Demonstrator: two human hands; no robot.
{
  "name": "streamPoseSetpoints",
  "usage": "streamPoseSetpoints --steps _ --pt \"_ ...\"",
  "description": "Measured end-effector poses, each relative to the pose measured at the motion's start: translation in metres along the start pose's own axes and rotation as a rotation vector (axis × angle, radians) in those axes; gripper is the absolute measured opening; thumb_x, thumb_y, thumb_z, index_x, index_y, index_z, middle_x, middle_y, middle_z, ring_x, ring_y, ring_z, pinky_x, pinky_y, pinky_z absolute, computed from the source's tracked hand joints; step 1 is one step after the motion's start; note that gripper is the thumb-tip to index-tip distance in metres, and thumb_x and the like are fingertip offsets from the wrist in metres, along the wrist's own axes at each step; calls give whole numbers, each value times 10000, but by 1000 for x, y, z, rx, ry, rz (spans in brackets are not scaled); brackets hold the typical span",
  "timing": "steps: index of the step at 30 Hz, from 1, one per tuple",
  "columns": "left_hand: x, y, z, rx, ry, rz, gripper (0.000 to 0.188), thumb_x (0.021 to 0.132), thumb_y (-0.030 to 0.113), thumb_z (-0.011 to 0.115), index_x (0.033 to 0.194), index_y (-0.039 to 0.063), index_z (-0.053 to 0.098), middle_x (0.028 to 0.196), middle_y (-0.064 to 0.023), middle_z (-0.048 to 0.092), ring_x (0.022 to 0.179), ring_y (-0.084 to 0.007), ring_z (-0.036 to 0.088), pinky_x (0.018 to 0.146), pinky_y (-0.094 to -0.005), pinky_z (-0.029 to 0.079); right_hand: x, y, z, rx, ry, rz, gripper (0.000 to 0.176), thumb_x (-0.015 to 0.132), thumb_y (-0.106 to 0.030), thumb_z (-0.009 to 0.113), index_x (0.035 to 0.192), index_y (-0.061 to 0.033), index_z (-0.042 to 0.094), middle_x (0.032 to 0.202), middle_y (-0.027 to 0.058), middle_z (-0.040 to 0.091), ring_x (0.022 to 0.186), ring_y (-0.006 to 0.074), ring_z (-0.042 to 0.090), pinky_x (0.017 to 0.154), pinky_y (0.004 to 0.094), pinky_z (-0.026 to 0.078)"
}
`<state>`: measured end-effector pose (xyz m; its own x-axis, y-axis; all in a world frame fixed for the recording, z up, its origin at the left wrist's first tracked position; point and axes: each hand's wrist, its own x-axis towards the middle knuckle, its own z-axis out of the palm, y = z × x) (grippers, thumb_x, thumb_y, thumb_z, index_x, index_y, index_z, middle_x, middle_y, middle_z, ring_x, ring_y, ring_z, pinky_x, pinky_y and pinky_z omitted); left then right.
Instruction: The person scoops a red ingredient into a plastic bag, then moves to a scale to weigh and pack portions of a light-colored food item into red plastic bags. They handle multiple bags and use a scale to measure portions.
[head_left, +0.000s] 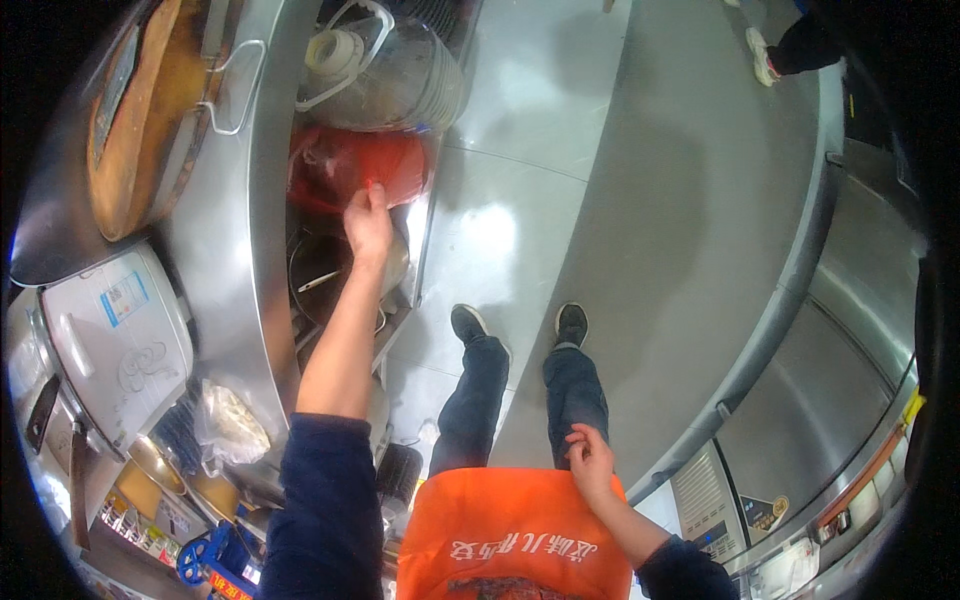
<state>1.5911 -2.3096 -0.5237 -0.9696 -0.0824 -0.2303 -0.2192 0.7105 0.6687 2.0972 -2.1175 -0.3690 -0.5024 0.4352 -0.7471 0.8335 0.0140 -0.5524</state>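
Observation:
My left hand (369, 225) reaches onto the low shelf beneath the steel counter, its fingertips pinching the edge of a red plastic bag (390, 161). What the bag holds cannot be made out. Behind it lies a large transparent plastic jug (405, 79) with a white cap and handle. Below my forearm, a round pot (319, 262) stands on the same shelf with a light-coloured utensil in it. My right hand (590, 461) hangs in front of my orange apron (517, 510), fingers loosely bent and holding nothing.
Along the left runs a steel counter (217, 225) with a wooden board (142, 127), a white lidded box (120, 337) and a plastic bag of pale food (232, 424). Steel cabinets (795, 390) line the right. Another person's shoe (761, 56) is at the upper right.

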Motion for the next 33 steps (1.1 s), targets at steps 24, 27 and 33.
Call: streamPoseSetpoints --steps 24,27,33 --pt "-165 110 -30 -211 -306 -255 395 985 286 601 688 26 583 657 43 531 650 -63 447 581 -285 370 -8 5 10 -59 58 -111 257 872 -47 609 1123 -75 656 870 67 735 701 221 675 671 348 545" --pt "-225 153 -54 -306 -350 -228 363 992 254 612 688 58 575 660 60 508 644 -60 432 590 -268 355 -12 9 15 -13 75 -28 250 876 -58 610 1120 -78 662 849 68 731 693 211 679 664 350 544" --pt "-342 275 -147 -214 -810 -150 418 1026 290 580 725 2 556 664 28 501 689 -55 454 603 -284 406 -54 26 7 620 171 428 453 978 -154 590 1409 -118 457 1145 113 653 806 192 666 703 344 587"
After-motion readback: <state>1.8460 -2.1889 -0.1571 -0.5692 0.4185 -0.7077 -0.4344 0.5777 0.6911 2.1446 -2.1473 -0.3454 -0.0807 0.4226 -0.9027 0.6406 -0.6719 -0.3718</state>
